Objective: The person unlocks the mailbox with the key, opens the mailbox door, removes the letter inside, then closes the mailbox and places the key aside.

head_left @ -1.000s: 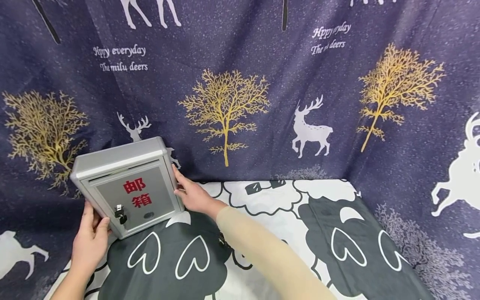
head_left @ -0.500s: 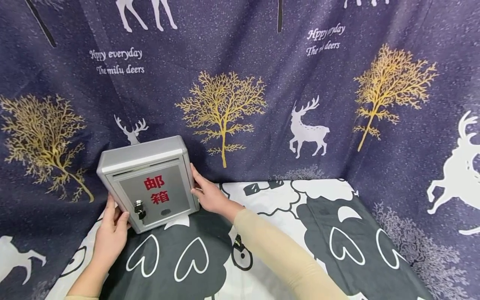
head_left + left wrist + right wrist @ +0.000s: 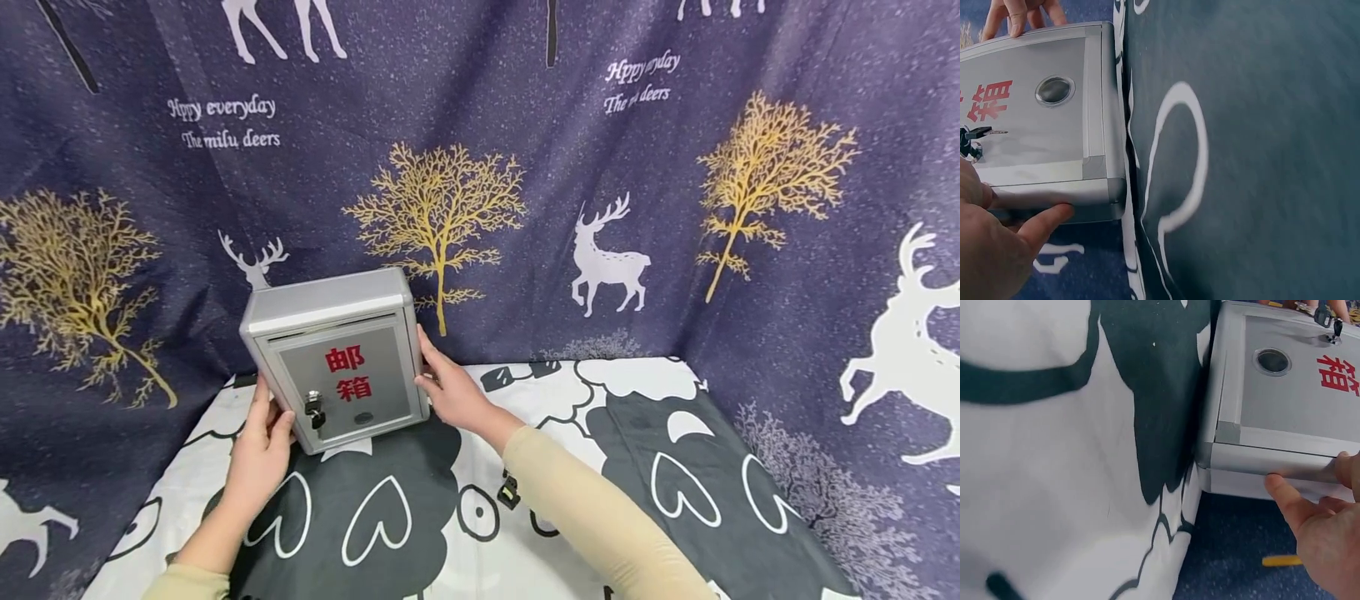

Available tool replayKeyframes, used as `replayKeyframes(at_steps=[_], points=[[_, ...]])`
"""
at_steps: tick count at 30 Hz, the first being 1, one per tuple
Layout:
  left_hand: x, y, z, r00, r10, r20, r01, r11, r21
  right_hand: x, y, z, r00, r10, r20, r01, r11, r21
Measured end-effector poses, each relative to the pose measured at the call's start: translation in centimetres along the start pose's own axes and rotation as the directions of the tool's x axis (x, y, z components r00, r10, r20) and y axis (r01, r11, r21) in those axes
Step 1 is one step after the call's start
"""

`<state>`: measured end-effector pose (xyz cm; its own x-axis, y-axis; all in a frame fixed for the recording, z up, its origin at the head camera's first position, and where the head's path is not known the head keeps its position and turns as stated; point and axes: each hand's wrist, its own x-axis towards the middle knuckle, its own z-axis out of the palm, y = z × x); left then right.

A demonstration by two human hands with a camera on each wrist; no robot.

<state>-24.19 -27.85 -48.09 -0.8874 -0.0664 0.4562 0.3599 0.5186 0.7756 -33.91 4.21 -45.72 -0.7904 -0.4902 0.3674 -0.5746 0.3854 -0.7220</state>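
A silver-grey metal mailbox with red characters on its door stands between my two hands, its front turned a little to the right. A key sits in the lock at the door's left edge. My left hand grips the mailbox's left side low down, thumb near the front edge. On the opposite side, my right hand holds the box, with fingers along the side wall. Both wrist views show fingers at the frame of the mailbox. Whether its base touches the cloth is hard to tell.
The surface is covered with a cartoon-print cloth in white and dark green. Behind it hangs a dark blue curtain with trees and deer. A small black object lies beside my right forearm. Another dark item shows behind my left hand.
Both hands have carried the mailbox to the right along the back of the surface, keeping hold of its sides. The small black object has come into view from behind the right sleeve.
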Motion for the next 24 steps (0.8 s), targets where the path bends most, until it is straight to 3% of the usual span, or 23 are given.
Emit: replayKeyframes(at_steps=[16, 24], points=[[1.0, 1.7, 3.6, 0.999, 0.035, 0.016, -0.037, 0.991, 0.126, -3.9, 1.1, -3.6, 0.997, 0.014, -0.081, -0.019, 0.998, -0.060], [1.7, 2.4, 5.9, 0.998, 0.025, 0.064, -0.032, 0.994, 0.108, -5.8, 1.5, -5.4, 0.991, 0.060, -0.124, -0.064, 0.998, -0.030]])
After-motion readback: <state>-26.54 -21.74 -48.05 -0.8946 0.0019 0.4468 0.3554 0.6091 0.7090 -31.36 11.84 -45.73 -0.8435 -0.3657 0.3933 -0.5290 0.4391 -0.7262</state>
